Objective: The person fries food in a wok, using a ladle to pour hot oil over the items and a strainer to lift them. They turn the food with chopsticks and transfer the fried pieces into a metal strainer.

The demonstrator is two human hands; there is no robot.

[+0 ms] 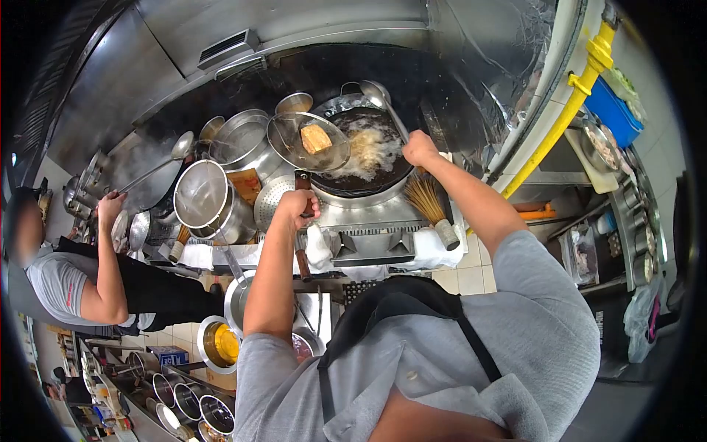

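My left hand is closed around the handle of a round wire skimmer. A golden-brown fried piece lies in the skimmer, over the left side of a large dark wok. Oil bubbles and foams in the middle of the wok. My right hand grips the long handle of a metal ladle; its bowl is at the wok's far rim. A bamboo brush stands just below my right hand. Near my left wrist is a perforated metal skimmer.
To the left, a co-worker's hand holds another ladle over a steaming wok. A deep pot with a strainer and a lidded pot stand between the woks. A yellow pipe slants along the right side.
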